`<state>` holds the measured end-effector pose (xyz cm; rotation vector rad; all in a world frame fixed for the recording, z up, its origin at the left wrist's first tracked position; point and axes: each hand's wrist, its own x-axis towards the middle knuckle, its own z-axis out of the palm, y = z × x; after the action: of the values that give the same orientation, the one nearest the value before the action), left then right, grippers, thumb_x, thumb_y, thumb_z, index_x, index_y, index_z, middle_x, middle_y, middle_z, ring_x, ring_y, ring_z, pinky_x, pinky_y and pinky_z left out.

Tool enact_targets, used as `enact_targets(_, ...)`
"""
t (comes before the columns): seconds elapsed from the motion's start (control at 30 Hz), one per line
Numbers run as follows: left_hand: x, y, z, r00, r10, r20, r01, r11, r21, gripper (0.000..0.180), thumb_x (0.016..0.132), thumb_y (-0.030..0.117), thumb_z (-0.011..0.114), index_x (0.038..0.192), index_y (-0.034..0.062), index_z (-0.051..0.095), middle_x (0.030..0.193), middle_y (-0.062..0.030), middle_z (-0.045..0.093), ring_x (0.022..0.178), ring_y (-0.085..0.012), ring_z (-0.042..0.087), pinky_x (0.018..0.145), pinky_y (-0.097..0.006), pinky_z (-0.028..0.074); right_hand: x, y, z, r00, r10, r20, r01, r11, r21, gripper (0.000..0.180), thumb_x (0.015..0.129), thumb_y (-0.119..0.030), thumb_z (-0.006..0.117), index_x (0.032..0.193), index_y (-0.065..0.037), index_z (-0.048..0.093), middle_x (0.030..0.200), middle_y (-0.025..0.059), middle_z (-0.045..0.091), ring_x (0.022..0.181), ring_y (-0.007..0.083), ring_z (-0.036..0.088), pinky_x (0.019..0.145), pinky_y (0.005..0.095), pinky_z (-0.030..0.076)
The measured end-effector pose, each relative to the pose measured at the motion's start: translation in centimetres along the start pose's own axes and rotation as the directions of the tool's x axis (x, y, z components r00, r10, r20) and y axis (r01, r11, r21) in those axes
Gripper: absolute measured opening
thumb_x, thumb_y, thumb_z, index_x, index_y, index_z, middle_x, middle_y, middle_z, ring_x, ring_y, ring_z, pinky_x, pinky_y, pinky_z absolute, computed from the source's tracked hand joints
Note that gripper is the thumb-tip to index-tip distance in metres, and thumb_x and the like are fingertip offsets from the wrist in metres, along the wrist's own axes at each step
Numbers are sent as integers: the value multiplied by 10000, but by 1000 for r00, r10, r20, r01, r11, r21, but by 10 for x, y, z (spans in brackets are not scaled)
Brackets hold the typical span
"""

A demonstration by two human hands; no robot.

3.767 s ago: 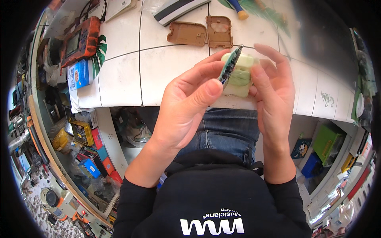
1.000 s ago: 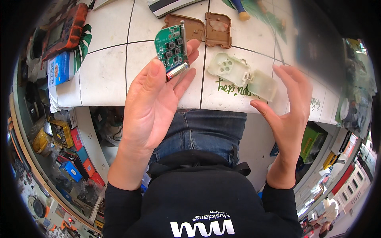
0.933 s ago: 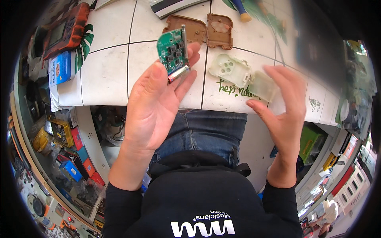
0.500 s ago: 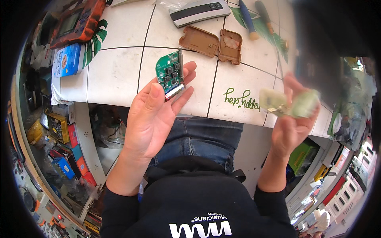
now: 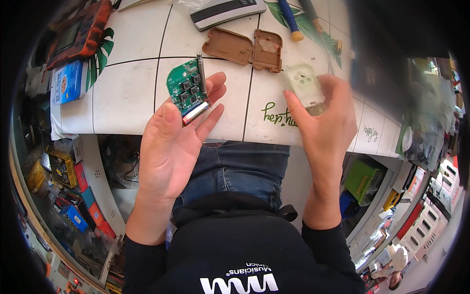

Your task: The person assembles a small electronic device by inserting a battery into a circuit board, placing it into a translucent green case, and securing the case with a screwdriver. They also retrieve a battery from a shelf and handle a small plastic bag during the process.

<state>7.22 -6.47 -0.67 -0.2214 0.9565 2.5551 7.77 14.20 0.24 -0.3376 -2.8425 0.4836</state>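
Note:
My left hand point(image 5: 166, 147) holds a green circuit board point(image 5: 177, 81) between thumb and fingers, above the front of the white table. Several small black push-buttons sit on the board, with a silver battery point(image 5: 197, 112) along its lower edge and a metal antenna point(image 5: 201, 73) up its right side. In my right hand point(image 5: 328, 125), between thumb and fingers, is a pale green plastic remote case point(image 5: 299, 81) with button holes. Beyond both hands lie two brown case halves point(image 5: 227, 46) side by side, hollow side up; a whitish piece rests in the right half point(image 5: 268, 45).
A grey and black remote point(image 5: 227, 14) lies at the back, left of two screwdrivers point(image 5: 289, 18). On the left are an orange handheld device point(image 5: 81, 32) and a blue box point(image 5: 67, 84). Cluttered shelves point(image 5: 73, 186) stand below the table. Another person point(image 5: 394, 267) appears far off, lower right.
My right hand has swung left and turned over, bringing the pale green case closer to the brown halves. The left hand still grips the circuit board; the whole view has shifted slightly.

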Motion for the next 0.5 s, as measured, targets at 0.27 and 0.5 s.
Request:
enact_targets(0.27,6,-4,-1,999,-25,20,26,999,-29,518,930,347,507,1245,-61,451,1357,-261,377,1288,-316,370,1067,-402,323,-5,5,-7,997,-65,28,63,996,66,808,572,-406,814,1189,7,496,944,87,585,872,250,543,776,358,420)
enact_targets(0.5,5,-7,3,999,-26,-29,27,999,28,535,921,354,522,1248,-62,446,1345,-256,395,1278,-310,385,1061,-403,331,-14,37,-12,989,-139,51,131,982,133,595,623,-242,803,1125,-24,567,898,78,579,826,238,539,764,342,409)
